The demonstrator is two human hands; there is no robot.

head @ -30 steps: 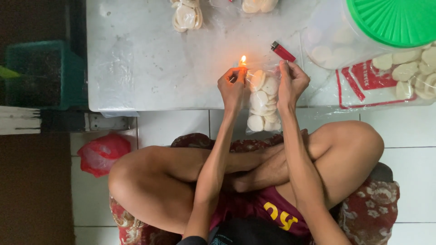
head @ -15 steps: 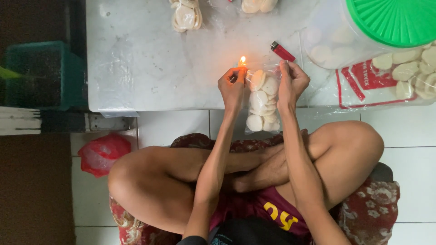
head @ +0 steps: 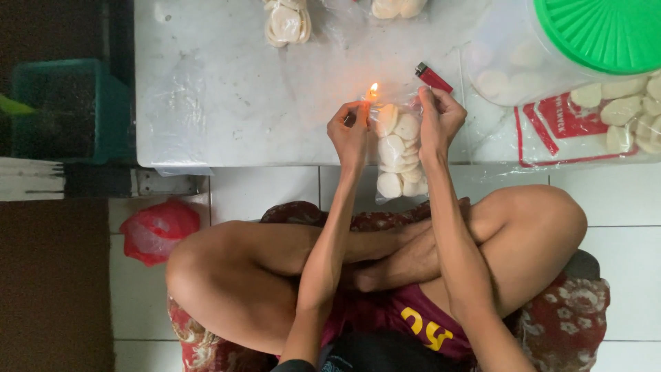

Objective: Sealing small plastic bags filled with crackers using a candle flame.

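A small clear plastic bag (head: 398, 153) full of pale round crackers hangs between my two hands over the edge of the white table (head: 227, 96). My left hand (head: 350, 131) pinches the bag's top left corner, close to a small candle flame (head: 373, 89). My right hand (head: 439, 118) grips the top right corner. The bag's upper edge is held at the flame. A red lighter (head: 434, 77) lies on the table just beyond my right hand.
A big clear tub with a green lid (head: 597, 31) and a large bag of crackers (head: 606, 117) sit at the right. Two filled small bags (head: 286, 22) lie at the far edge. A green crate (head: 65, 107) and red plastic bag (head: 157, 227) are at left on the tiled floor.
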